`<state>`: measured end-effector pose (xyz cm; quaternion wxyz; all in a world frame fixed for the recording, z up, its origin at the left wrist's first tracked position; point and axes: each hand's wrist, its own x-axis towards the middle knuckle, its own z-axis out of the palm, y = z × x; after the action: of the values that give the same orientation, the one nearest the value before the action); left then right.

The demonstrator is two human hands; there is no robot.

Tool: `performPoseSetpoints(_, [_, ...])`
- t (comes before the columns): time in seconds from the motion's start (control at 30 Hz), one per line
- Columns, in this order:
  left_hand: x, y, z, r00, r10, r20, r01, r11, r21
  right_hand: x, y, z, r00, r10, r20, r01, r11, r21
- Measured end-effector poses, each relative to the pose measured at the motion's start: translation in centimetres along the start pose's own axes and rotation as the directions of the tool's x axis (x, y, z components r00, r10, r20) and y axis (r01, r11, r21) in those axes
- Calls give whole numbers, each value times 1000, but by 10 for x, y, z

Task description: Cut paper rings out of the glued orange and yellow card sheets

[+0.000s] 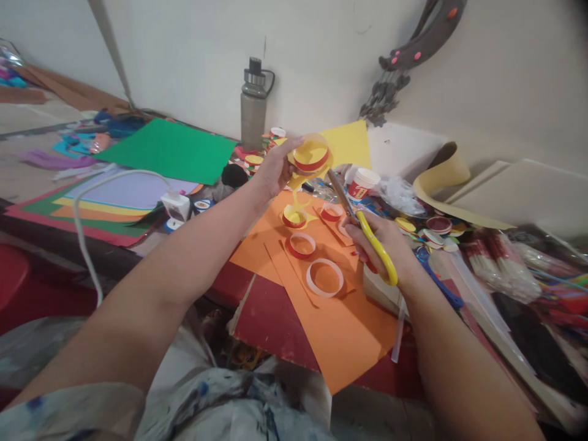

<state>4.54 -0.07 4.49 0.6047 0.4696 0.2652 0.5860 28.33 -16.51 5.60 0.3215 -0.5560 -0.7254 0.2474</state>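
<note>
My left hand (280, 165) holds up a paper cup ring (311, 160), red and white outside, with yellow paper across it and sticking out around its edge. In my right hand (381, 236) is a pair of scissors (375, 245) with yellow handles. Their blades point up toward the yellow paper's right edge; whether they touch it I cannot tell. Below, on orange paper (340, 337), lie a white ring (324, 278), a red and white ring (301, 245) and a smaller ring with yellow paper (294, 217). Another red ring (331, 212) sits behind them.
A grey water bottle (253, 110) stands against the wall. Green paper (169, 150) and a coloured paper stack (114, 205) lie left, by a white charger with cable (177, 205). To the right are a paper cup (362, 184), blue-handled scissors (438, 278) and bagged cotton swabs (500, 263).
</note>
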Motion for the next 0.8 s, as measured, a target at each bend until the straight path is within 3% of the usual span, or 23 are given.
performPoseSetpoints(0.43, [-9, 6, 8, 1000, -23, 19, 23, 999, 31, 0, 0, 0, 1000, 16, 11, -17, 999, 32])
performPoseSetpoints(0.8, [-5, 3, 4, 999, -40, 12, 40, 999, 4, -1, -2, 3, 998, 68, -3, -68, 997, 44])
